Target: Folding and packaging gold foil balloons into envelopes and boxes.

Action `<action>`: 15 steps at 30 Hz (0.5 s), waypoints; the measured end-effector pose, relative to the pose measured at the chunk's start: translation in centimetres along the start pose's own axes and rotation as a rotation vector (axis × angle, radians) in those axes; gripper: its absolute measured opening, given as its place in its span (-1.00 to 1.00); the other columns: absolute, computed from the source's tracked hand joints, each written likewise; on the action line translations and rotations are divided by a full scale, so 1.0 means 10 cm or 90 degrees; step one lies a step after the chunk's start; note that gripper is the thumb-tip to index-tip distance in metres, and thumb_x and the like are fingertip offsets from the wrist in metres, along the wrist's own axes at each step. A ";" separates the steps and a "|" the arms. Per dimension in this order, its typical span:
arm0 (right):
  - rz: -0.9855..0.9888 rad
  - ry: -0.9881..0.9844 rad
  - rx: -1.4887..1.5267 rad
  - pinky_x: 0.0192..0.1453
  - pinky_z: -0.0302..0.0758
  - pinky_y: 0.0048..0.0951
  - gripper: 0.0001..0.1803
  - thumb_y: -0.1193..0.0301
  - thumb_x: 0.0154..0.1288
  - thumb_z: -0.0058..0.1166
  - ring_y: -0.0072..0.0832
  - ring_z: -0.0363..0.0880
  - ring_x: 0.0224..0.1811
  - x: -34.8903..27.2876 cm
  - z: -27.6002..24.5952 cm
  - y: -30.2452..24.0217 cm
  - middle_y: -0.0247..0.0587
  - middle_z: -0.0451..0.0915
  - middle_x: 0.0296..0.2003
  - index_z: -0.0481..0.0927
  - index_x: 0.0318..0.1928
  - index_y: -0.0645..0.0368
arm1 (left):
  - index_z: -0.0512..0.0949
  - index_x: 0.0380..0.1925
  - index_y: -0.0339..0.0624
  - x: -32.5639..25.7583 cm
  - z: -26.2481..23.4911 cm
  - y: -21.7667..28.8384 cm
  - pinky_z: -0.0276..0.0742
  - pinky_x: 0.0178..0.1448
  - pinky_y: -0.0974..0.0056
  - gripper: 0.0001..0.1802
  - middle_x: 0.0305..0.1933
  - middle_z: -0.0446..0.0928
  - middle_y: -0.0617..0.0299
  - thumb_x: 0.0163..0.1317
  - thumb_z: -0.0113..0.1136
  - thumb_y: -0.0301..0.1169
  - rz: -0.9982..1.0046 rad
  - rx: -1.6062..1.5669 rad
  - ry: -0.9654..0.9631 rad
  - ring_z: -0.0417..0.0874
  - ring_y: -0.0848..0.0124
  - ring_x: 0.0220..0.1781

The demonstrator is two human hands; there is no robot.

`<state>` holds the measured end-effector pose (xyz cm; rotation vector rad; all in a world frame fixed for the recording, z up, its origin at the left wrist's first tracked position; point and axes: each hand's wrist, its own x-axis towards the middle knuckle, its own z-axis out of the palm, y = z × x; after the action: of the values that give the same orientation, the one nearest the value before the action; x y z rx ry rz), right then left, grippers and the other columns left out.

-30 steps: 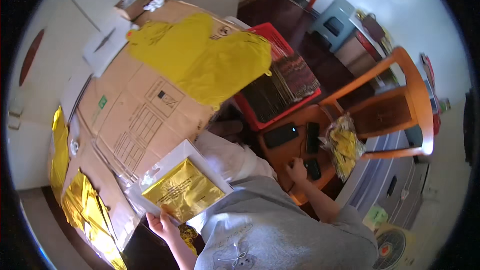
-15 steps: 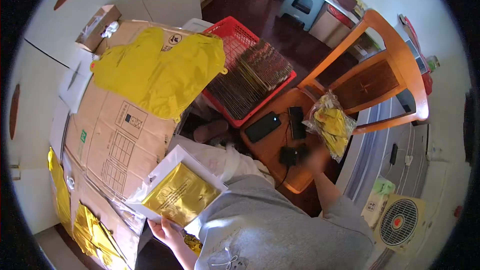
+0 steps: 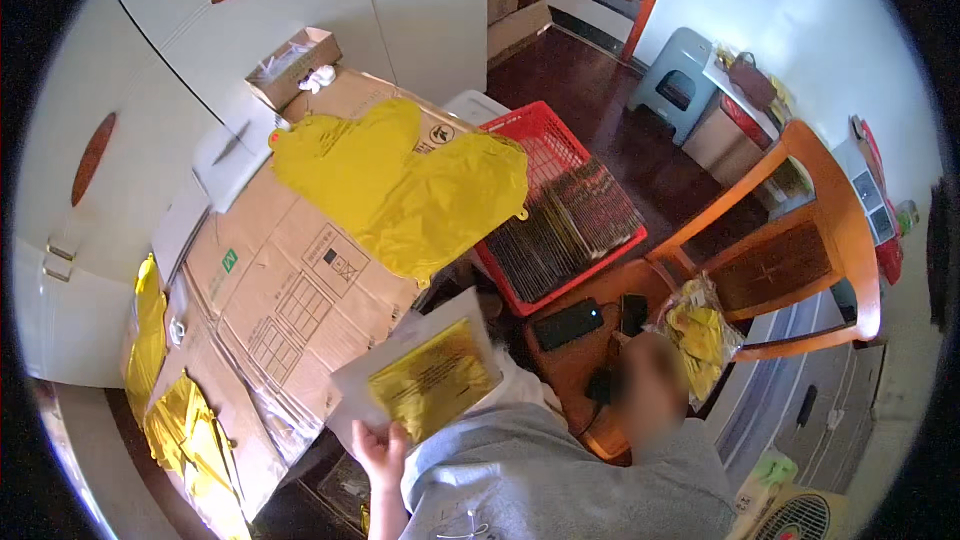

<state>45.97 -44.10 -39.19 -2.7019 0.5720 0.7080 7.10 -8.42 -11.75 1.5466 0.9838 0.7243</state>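
My left hand (image 3: 383, 452) grips the lower edge of a flat clear-and-whitish plastic packet with folded gold foil (image 3: 435, 382) inside. The packet is held tilted over my lap, close to the cardboard. My right hand (image 3: 652, 390) is smeared by blur above the wooden chair seat (image 3: 553, 365). Whether it holds anything cannot be made out. Closest to it are a dark block-like device (image 3: 600, 385), a small black phone-like device (image 3: 633, 314) and a clear bag of crumpled gold foil (image 3: 698, 332). Farther left on the seat lies a black phone (image 3: 568, 324).
A large flattened foil balloon (image 3: 400, 185) covers part of the cardboard surface (image 3: 250, 250) at left. More gold foil (image 3: 187, 430) hangs at its near edge. Beyond the seat stands a red crate (image 3: 545, 120) full of stacked flat packets. The chair back (image 3: 860, 240) rises at right.
The whole view has shifted, so the scene sits lower and farther right. The packet in my left hand has tilted. My right hand stays over the seat, more blurred now.
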 end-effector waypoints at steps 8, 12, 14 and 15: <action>0.027 -0.124 0.089 0.57 -0.05 -0.18 0.33 -0.16 -0.24 0.46 -0.07 0.04 0.50 0.30 -0.05 0.05 0.07 0.11 0.45 0.06 0.46 0.25 | 0.45 -0.22 -0.34 0.19 0.52 0.19 0.52 -0.27 0.40 -0.79 -0.39 0.63 0.17 0.18 0.24 -0.56 0.077 0.090 -0.092 0.56 0.58 -0.35; -0.021 0.013 -0.016 0.54 0.02 -0.17 0.21 -0.12 -0.17 0.43 -0.03 0.09 0.47 0.02 -0.15 -0.04 0.12 0.19 0.40 0.16 0.41 0.25 | 0.44 -0.23 -0.34 0.19 0.58 0.07 0.53 -0.30 0.37 -0.79 -0.44 0.62 0.16 0.19 0.24 -0.53 0.100 0.094 -0.100 0.57 0.57 -0.39; -0.055 0.097 -0.060 0.52 0.05 -0.15 0.16 -0.11 -0.11 0.40 0.02 0.10 0.46 -0.13 -0.14 -0.11 0.15 0.20 0.39 0.18 0.39 0.27 | 0.43 -0.26 -0.32 0.17 0.64 0.10 0.54 -0.33 0.35 -0.80 -0.46 0.62 0.12 0.19 0.25 -0.51 0.113 0.076 -0.079 0.61 0.51 -0.42; -0.074 0.140 -0.084 0.52 0.06 -0.14 0.13 -0.10 -0.08 0.39 0.05 0.10 0.45 -0.20 -0.12 -0.15 0.17 0.20 0.39 0.20 0.39 0.27 | 0.43 -0.27 -0.31 0.17 0.67 0.12 0.54 -0.34 0.34 -0.80 -0.46 0.62 0.11 0.19 0.26 -0.50 0.120 0.066 -0.066 0.63 0.48 -0.44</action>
<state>45.47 -42.62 -36.89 -2.9301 0.4253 0.4359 13.90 -10.08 -12.02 1.7665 0.8169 0.7250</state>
